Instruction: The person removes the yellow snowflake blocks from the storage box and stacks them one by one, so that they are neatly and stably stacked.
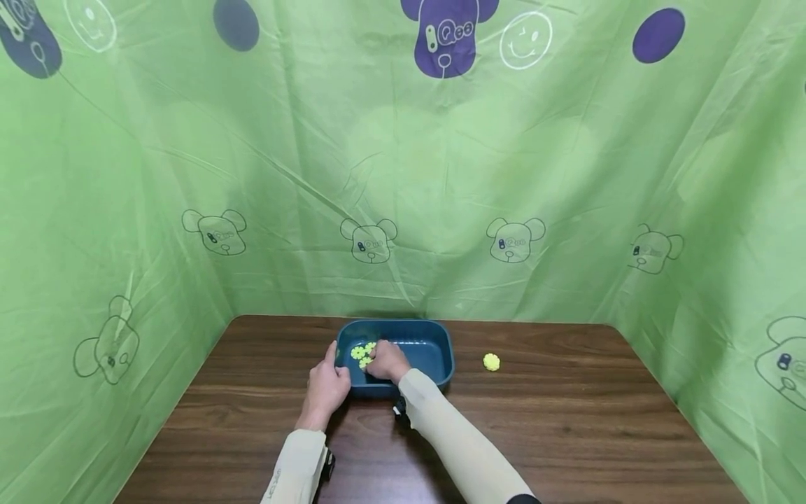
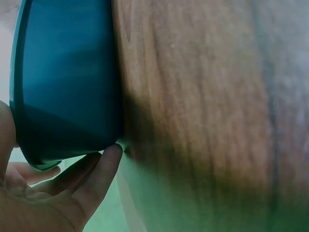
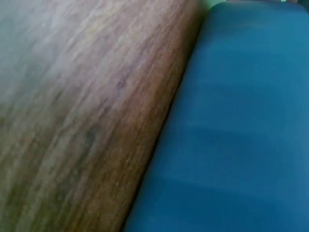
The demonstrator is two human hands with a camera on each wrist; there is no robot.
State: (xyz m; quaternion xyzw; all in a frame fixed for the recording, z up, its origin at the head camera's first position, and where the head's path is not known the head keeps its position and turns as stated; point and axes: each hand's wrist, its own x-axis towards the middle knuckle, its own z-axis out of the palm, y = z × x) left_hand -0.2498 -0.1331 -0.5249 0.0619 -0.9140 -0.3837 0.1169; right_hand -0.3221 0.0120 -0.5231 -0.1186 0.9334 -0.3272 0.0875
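A dark blue rectangular plastic bin (image 1: pixel 359 390) sits on the table. My left hand (image 1: pixel 326 388) holds its left end, index finger extended along the side and thumb near the front corner. In the left wrist view, the fingers (image 2: pixel 99 181) touch the bin's outer wall (image 2: pixel 67 82). My right hand (image 1: pixel 387 362) reaches inside over the front rim, fingers pointing down at several small yellow-green flower-shaped pieces (image 1: pixel 357 352) in the left part. Its fingertips are hidden, so whether they pinch a piece is unclear. The right wrist view has only the bin's outer wall (image 3: pixel 231 140) and tabletop.
A round, bumpy yellow piece (image 1: pixel 492 362) lies on the brown wooden table (image 1: pixel 567 420) right of the bin. Green printed cloth (image 1: pixel 441 175) hangs behind the table and along both sides.
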